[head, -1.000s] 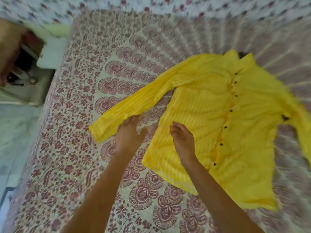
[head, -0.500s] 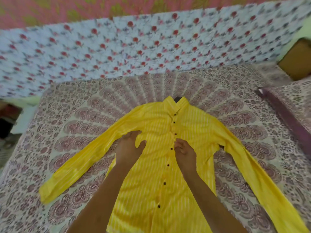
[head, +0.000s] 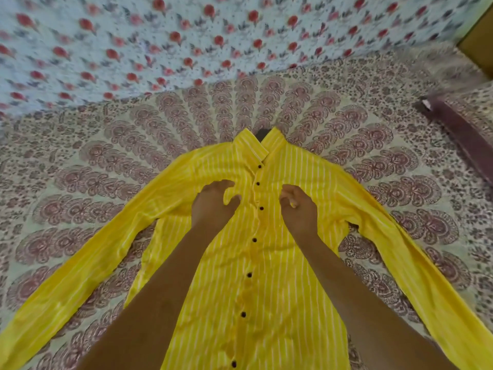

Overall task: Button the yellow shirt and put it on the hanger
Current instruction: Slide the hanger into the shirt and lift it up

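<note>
The yellow striped shirt (head: 248, 263) lies face up on the bed with both sleeves spread out to the sides. Several dark buttons (head: 254, 240) run down its closed front. A small dark thing (head: 262, 133) shows in the collar opening; I cannot tell what it is. My left hand (head: 213, 204) lies on the chest left of the button line, thumb and fingers pinching a fold of cloth. My right hand (head: 300, 206) is on the chest right of the button line, fingers curled into the fabric. No hanger is clearly in view.
A maroon-patterned bedsheet (head: 106, 182) covers the bed. A pale blue cloth with red flowers (head: 160, 44) stands along the far side. A pillow with a dark border (head: 464, 134) lies at the right, and a brown object (head: 480, 41) is in the top right corner.
The view has swung so the shirt lies straight ahead. Both hands have moved from the shirt's lower left side up to the chest, one on each side of the buttons.
</note>
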A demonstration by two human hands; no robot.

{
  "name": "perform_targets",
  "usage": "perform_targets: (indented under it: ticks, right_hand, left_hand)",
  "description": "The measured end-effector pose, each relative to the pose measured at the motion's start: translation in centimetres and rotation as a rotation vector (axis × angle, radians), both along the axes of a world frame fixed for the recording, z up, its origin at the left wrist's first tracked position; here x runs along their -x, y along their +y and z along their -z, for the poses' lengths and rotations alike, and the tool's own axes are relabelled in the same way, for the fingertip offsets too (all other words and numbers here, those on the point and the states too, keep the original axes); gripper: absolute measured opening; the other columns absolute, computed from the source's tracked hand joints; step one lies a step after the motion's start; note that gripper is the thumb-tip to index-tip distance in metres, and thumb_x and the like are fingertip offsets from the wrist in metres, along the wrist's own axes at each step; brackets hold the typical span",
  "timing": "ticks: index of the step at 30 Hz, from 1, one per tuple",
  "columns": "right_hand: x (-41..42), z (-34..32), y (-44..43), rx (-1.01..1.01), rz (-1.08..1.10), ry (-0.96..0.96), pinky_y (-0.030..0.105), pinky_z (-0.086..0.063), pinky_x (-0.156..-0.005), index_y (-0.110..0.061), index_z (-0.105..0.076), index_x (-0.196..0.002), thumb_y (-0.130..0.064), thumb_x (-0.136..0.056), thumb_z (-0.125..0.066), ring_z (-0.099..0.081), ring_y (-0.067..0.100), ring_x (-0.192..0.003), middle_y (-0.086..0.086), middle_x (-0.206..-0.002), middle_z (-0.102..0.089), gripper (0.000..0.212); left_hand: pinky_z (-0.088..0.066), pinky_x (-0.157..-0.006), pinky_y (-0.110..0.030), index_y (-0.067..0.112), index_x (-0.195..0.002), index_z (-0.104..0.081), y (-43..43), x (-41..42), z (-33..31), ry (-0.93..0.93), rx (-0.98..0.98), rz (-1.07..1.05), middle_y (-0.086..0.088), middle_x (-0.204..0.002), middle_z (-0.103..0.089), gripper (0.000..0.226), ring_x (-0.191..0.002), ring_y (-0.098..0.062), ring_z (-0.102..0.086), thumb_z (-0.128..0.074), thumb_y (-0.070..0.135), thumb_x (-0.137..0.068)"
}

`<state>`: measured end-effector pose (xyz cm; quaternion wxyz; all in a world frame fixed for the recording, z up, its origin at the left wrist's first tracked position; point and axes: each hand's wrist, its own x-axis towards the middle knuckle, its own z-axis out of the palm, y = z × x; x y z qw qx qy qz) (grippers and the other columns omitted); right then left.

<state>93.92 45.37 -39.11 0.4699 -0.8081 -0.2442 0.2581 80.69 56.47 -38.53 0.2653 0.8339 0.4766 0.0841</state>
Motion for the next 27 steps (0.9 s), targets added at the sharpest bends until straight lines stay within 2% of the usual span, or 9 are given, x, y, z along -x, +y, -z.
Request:
perform_targets:
  ticks: [2,6,9,11,14,17,20,23,27]
  right_hand:
    - [-0.9,2.6,1.1,0.026,0.011,-0.009,0.015,-0.037,-0.082,-0.006,-0.058,-0.118,-0.011,-0.091,-0.051,-0.057,0.019,-0.115,0.008,-0.120,-0.063,0.028]
    - [-1.9,7.1,3.2,0.045,0.007,-0.026,0.026,-0.039,-0.099,-0.008,-0.056,-0.122,-0.011,-0.091,-0.053,-0.052,0.018,-0.123,0.008,-0.127,-0.060,0.031]
    - [-3.7,10.0,5.3,0.035,0.021,-0.063,0.036,-0.042,-0.102,-0.006,-0.057,-0.121,-0.009,-0.090,-0.053,-0.052,0.022,-0.122,0.009,-0.127,-0.059,0.032]
    - [-4.8,11.0,6.4,0.031,0.016,-0.080,0.033,-0.042,-0.101,-0.006,-0.054,-0.123,-0.009,-0.089,-0.053,-0.052,0.022,-0.121,0.009,-0.127,-0.059,0.034]
    - [-6.5,13.0,8.4,0.031,0.012,-0.102,0.019,-0.038,-0.092,-0.008,-0.052,-0.126,-0.009,-0.090,-0.052,-0.053,0.018,-0.119,0.009,-0.126,-0.059,0.037]
    - [-7.4,14.7,9.4,0.020,0.017,-0.097,0.011,-0.034,-0.080,-0.008,-0.051,-0.126,-0.008,-0.089,-0.052,-0.054,0.017,-0.118,0.009,-0.124,-0.060,0.037]
    - [-7.4,15.6,9.5,0.022,0.024,-0.079,0.013,-0.036,-0.083,-0.008,-0.051,-0.126,-0.007,-0.089,-0.052,-0.054,0.017,-0.118,0.009,-0.124,-0.060,0.037]
    - [-7.5,15.9,9.5,0.027,0.025,-0.077,0.015,-0.036,-0.085,-0.009,-0.052,-0.126,-0.006,-0.088,-0.053,-0.054,0.017,-0.116,0.008,-0.122,-0.061,0.038]
    - [-7.4,14.9,9.4,0.000,0.041,-0.080,0.017,-0.037,-0.085,-0.004,-0.050,-0.126,-0.004,-0.087,-0.053,-0.052,0.016,-0.102,0.004,-0.111,-0.056,0.040]
  left_hand:
    - [-0.041,-0.093,-0.035,0.021,-0.127,-0.054,1.7,-1.7,2.4,0.013,-0.003,0.022,-0.004,-0.131,-0.055,0.041,-0.122,-0.024,-0.049,-0.058,0.034,-0.088]
    - [-0.041,-0.094,-0.036,0.018,-0.128,-0.053,5.5,-5.0,6.7,0.038,-0.042,0.057,-0.006,-0.133,-0.054,0.040,-0.123,-0.025,-0.047,-0.055,0.028,-0.090]
    - [-0.034,-0.103,-0.037,0.015,-0.132,-0.048,9.3,-7.9,9.8,0.032,-0.034,0.120,-0.010,-0.138,-0.049,0.045,-0.129,-0.027,-0.042,-0.056,0.025,-0.089]
    - [-0.026,-0.108,-0.039,0.014,-0.138,-0.039,11.6,-9.6,10.9,0.085,-0.084,0.188,-0.011,-0.144,-0.040,0.054,-0.135,-0.028,-0.032,-0.057,0.027,-0.088]
    - [-0.021,-0.110,-0.045,0.015,-0.144,-0.025,15.1,-12.0,12.5,0.221,-0.191,0.165,-0.013,-0.149,-0.030,0.067,-0.138,-0.031,-0.026,-0.055,0.032,-0.088]
    - [-0.023,-0.110,-0.047,0.014,-0.146,-0.018,17.4,-13.3,14.1,0.282,-0.098,0.119,-0.017,-0.142,-0.039,0.070,-0.133,-0.035,-0.034,-0.054,0.029,-0.088]
    - [-0.035,-0.101,-0.046,0.008,-0.138,-0.033,19.1,-13.7,15.6,0.302,-0.055,0.136,-0.022,-0.125,-0.054,0.059,-0.120,-0.039,-0.047,-0.058,0.023,-0.087]
    - [-0.042,-0.096,-0.046,0.004,-0.110,-0.057,20.0,-13.7,16.0,0.212,-0.031,0.099,-0.020,-0.116,-0.059,0.035,-0.112,-0.037,-0.052,-0.063,0.021,-0.080]
    - [-0.044,-0.089,-0.046,0.004,-0.110,-0.057,18.4,-12.3,15.1,0.029,-0.041,0.064,-0.020,-0.111,-0.061,0.040,-0.106,-0.036,-0.055,-0.065,0.022,-0.074]
